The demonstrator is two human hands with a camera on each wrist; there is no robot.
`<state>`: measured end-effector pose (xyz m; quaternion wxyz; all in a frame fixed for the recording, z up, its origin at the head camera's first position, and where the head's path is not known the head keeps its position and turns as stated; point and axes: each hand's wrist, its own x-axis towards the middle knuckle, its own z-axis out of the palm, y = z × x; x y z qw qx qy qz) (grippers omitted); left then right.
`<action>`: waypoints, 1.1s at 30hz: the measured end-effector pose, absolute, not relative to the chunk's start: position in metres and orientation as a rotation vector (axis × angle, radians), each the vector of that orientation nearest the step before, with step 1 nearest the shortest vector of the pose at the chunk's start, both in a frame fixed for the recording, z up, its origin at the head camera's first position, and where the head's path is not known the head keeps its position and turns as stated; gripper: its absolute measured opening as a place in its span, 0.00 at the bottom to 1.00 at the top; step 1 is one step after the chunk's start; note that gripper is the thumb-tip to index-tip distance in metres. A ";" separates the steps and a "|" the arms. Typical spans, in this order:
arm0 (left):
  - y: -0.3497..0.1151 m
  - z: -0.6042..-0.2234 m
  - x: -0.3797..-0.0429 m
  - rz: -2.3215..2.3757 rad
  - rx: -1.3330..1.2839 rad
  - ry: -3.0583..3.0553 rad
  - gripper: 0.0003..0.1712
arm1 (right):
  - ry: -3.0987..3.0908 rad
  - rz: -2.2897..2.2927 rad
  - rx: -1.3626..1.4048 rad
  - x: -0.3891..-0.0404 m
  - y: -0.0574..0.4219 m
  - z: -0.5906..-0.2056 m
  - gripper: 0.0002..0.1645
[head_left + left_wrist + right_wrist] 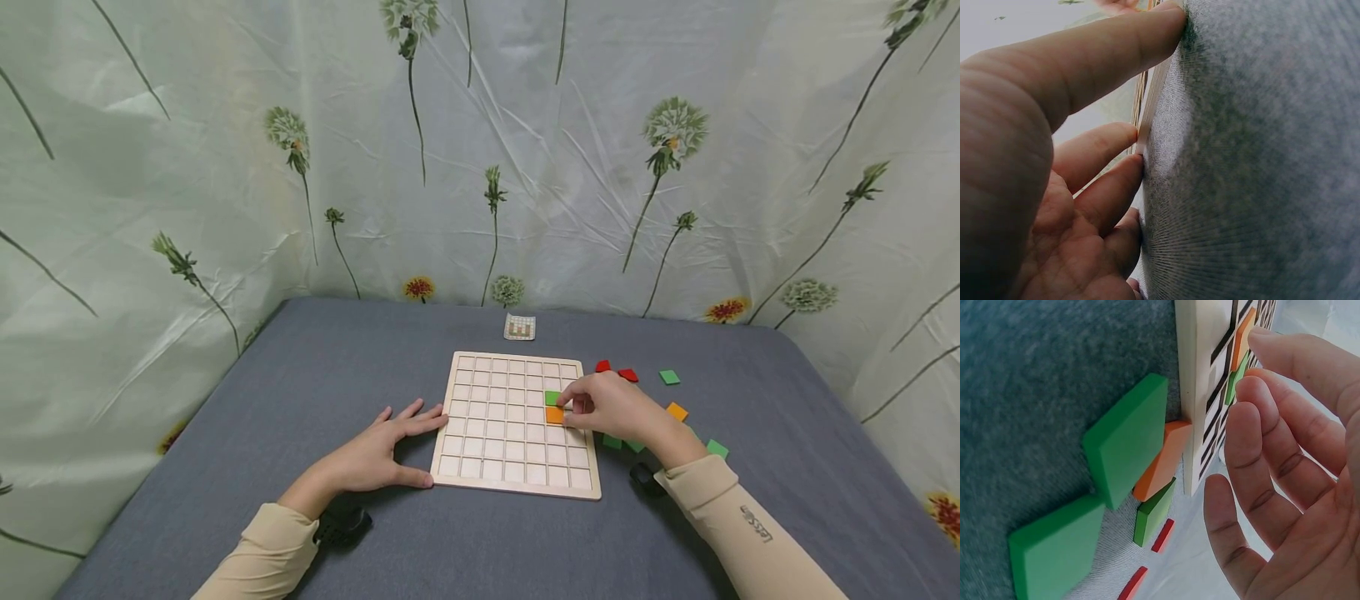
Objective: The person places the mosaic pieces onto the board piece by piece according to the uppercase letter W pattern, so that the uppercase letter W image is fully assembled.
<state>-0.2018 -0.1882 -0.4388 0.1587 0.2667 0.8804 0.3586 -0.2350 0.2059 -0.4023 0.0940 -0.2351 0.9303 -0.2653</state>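
Observation:
A wooden grid board [517, 488] lies on the table, its cells framed by thin raised lines. My left hand [378, 454] is spread at its left side, with fingertips and thumb against the edge; the left wrist view shows these fingers [1107, 194] along the board's rim. Over the right part of the board, my right hand [611, 407] pinches an orange square tile [554, 415] between thumb and index finger, low over a cell. Directly behind that tile a green square tile [552, 398] sits in a cell. The right wrist view shows the other right fingers loosely bent.
Right of the board lie loose tiles: red tiles [627, 375], an orange one [677, 412] and several green ones [717, 449], some partly under my right arm. A small patterned card [520, 327] is behind the board. A flowered curtain [450, 233] hangs behind the grey-covered table [360, 342].

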 end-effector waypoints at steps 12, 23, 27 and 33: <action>-0.187 -0.438 -0.201 1.021 0.756 2.516 0.51 | 2.763 -0.816 -0.682 -0.232 0.218 -0.401 0.12; -0.187 -0.438 -0.202 1.015 0.753 2.524 0.52 | 2.797 -0.796 -0.630 -0.223 0.239 -0.395 0.12; -0.187 -0.438 -0.202 1.022 0.754 2.518 0.52 | 2.810 -0.789 -0.626 -0.217 0.246 -0.395 0.13; -0.187 -0.439 -0.202 1.015 0.757 2.525 0.52 | 2.820 -0.798 -0.592 -0.206 0.254 -0.395 0.13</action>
